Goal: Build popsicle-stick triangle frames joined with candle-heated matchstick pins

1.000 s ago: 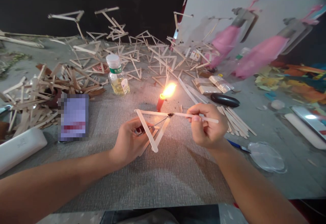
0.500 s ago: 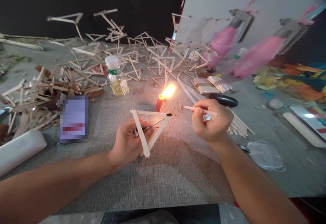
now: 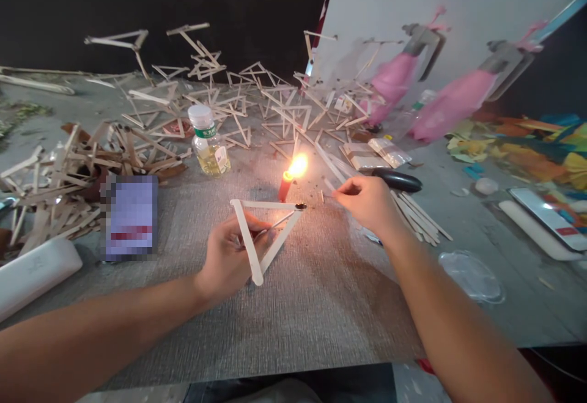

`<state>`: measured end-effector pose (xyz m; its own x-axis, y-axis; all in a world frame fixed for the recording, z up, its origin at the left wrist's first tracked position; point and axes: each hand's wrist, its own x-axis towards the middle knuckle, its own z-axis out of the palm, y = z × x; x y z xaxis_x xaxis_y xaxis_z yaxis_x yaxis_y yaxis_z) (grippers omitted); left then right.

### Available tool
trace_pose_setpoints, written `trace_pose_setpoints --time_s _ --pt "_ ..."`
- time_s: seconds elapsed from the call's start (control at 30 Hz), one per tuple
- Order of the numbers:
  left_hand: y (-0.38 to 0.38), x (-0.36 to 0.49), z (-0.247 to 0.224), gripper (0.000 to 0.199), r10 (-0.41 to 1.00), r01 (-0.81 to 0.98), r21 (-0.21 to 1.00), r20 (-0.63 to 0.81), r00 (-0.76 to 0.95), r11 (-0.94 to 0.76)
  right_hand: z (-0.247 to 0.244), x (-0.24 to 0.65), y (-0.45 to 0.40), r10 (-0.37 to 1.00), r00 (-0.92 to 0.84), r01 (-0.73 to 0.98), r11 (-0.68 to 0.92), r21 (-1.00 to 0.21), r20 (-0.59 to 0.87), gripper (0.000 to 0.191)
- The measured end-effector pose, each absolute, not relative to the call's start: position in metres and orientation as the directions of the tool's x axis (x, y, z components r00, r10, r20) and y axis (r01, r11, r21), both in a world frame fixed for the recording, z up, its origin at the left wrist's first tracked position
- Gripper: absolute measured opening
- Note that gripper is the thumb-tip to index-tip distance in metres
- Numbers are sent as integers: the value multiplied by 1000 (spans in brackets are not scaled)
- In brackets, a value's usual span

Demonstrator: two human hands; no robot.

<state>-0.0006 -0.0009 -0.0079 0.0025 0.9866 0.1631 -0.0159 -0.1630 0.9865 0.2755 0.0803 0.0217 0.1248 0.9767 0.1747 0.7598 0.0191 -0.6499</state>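
Observation:
My left hand (image 3: pixel 232 256) is closed around a triangle of wooden craft sticks (image 3: pixel 250 241), raised above the table. One corner of the triangle is blackened and lies near a lit red candle (image 3: pixel 284 188). A thin rod (image 3: pixel 282 218) runs from the same fingers toward that corner. Right of the candle, my right hand (image 3: pixel 369 204) is low over the table with thumb and forefinger pinched together. A thin stick with a small pale tip (image 3: pixel 322 196) points left from those fingertips; most of it is hidden by the hand.
Behind the candle stand many joined stick frames (image 3: pixel 243 97). A bottle of yellowish liquid (image 3: pixel 208 146), a phone (image 3: pixel 131 216) and a stick heap (image 3: pixel 87 177) are left. Loose sticks (image 3: pixel 422 216), a black oval object (image 3: pixel 397 179) and pink spray bottles (image 3: pixel 458 106) are right.
My right hand has turned over and moved slightly left and down, so the stick's pale shaft no longer shows. My left hand holds the triangle almost still. The view has shifted slightly.

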Motion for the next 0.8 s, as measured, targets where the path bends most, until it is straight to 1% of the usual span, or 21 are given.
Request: trace_pose_setpoints --time_s 0.13,0.27,0.4,0.43,0.5,0.57,0.6,0.63,0.67,0.7,0.73,0.8 --pt "0 0 -9 18 983 -5 983 185 22 -184 13 271 81 995 34 830 25 -558 94 9" --pt "-1 2 -6 17 982 -59 980 189 12 -188 7 272 83 992 21 838 51 -543 126 11" --pt "-1 2 1 16 970 -104 965 244 8 -242 6 272 84 992 56 889 3 -458 116 11" --pt "-1 1 2 14 963 -108 958 270 14 -267 7 271 83 990 59 898 5 -439 132 11" --pt "-1 0 2 11 944 -97 940 330 13 -327 11 268 81 972 31 893 77 -443 233 13" --pt "-1 -2 0 10 922 -69 921 386 12 -384 17 264 76 941 -43 819 227 -527 337 14" --pt "-1 -3 -1 9 917 -60 916 399 14 -398 20 262 73 934 -102 742 300 -600 341 13" --pt "-1 -4 -2 8 914 -54 914 405 17 -403 24 259 68 936 -181 636 345 -690 301 12" --pt "-2 -4 -3 7 912 -50 912 409 19 -408 27 256 64 932 -282 517 347 -782 228 11" --pt "-2 -4 -3 8 912 -47 911 410 20 -409 30 253 59 910 -386 402 316 -859 153 12" --pt "-2 -4 -4 9 912 -46 912 410 20 -409 32 249 53 869 -486 302 266 -916 92 17" --pt "-2 -4 -5 11 911 -51 910 413 13 -412 36 241 44 773 -633 175 179 -968 29 31"
